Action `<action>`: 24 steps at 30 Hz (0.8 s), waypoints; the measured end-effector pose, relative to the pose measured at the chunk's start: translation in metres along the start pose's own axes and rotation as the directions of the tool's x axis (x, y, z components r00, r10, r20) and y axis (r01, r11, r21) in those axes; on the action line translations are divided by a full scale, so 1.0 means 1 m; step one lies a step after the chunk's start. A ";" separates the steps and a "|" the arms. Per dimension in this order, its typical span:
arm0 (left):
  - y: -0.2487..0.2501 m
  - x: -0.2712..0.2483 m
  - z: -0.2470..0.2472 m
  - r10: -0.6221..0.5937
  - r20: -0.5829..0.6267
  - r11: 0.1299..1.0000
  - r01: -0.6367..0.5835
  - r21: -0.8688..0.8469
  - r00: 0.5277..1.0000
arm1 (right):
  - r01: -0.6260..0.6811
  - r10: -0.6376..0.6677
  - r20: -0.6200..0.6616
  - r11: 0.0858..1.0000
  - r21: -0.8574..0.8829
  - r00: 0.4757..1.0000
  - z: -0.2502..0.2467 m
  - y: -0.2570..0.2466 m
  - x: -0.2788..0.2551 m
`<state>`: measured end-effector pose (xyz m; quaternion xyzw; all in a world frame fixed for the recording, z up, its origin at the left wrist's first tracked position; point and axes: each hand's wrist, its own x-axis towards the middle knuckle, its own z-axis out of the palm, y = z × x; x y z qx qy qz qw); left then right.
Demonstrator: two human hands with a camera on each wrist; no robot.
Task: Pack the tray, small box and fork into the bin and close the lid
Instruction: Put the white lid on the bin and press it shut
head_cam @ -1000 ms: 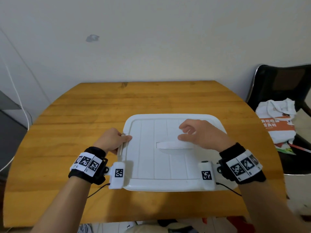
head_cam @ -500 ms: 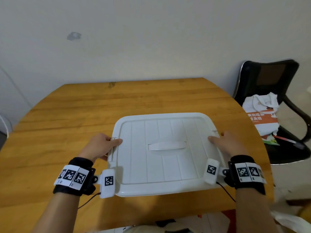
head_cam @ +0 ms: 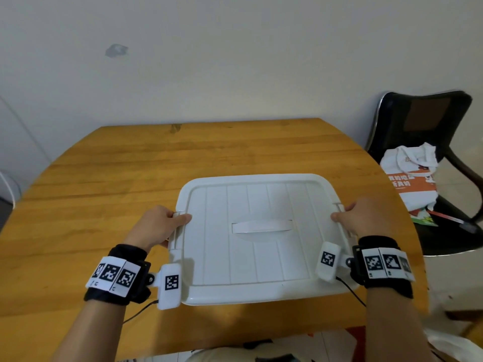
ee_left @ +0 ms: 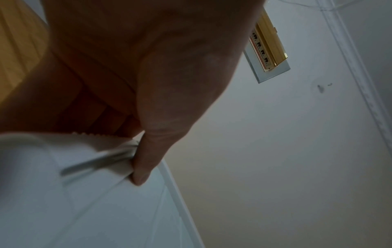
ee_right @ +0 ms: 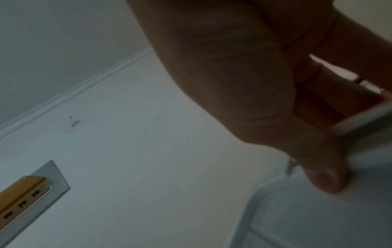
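A white bin with its ribbed lid (head_cam: 257, 257) on top stands on the wooden table (head_cam: 109, 178), a moulded handle (head_cam: 262, 227) at the lid's centre. My left hand (head_cam: 159, 227) grips the latch (head_cam: 177, 215) on the lid's left edge, thumb on top and fingers curled below. My right hand (head_cam: 358, 218) grips the latch (head_cam: 339, 206) on the right edge the same way. The left wrist view shows my thumb (ee_left: 146, 164) pressing on the white lid (ee_left: 89, 209); the right wrist view shows my thumb (ee_right: 320, 174) on the lid's rim (ee_right: 360, 122). The tray, small box and fork are out of sight.
A black chair (head_cam: 428, 131) stands to the right of the table with a white and orange bag (head_cam: 410, 178) on its seat. A pale wall rises behind the table. The table's front edge lies close below the bin.
My right hand left the middle of the lid and moved to its right edge, where it now grips the latch. My left hand stayed at the left latch. The head view shifted.
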<state>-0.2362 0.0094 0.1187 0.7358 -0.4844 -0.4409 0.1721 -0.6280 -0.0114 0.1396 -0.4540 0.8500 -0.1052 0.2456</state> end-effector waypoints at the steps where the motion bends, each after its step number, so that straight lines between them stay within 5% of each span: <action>1: 0.000 0.000 0.000 -0.001 -0.004 1.000 0.001 -0.002 1.000 | 0.007 -0.007 -0.002 1.000 -0.001 1.000 -0.001 -0.001 -0.001; 18: -0.010 -0.003 0.001 0.035 -0.016 0.999 -0.035 -0.022 0.999 | 0.051 -0.051 0.046 0.999 0.006 0.998 -0.003 0.007 -0.001; 24: -0.038 -0.025 -0.002 -0.022 0.152 0.986 0.047 -0.162 0.988 | -0.014 0.004 0.105 0.995 0.099 0.995 -0.015 0.021 -0.013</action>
